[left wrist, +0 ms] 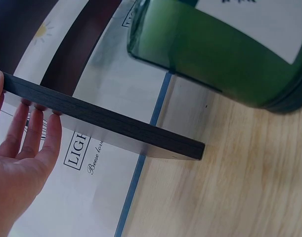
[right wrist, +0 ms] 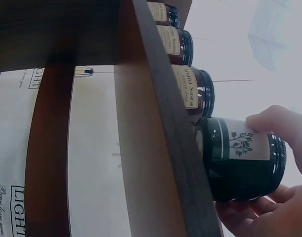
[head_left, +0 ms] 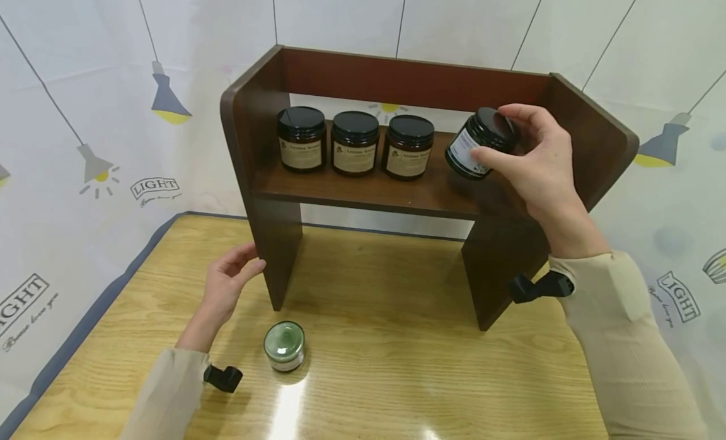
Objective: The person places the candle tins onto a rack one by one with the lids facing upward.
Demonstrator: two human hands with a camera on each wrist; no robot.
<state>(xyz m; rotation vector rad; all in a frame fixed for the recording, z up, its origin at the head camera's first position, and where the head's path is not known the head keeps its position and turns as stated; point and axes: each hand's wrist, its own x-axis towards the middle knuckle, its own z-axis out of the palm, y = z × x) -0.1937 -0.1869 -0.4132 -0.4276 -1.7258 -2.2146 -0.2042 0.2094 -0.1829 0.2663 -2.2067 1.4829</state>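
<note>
My right hand grips a dark green candle jar with a black lid and a white label with a plant drawing. The jar leans over the right part of the upper board of a dark brown wooden shelf, its base close to the board's front edge. To its left stand three brown jars with black lids and cream labels, in a row. My left hand holds the front edge of the shelf's left side panel, thumb on the edge and fingers along the outer face.
A green glass candle jar stands on the wooden table in front of the shelf's left leg, near my left wrist. The shelf's right side panel rises beside my right hand. Behind is a white backdrop printed with lamps.
</note>
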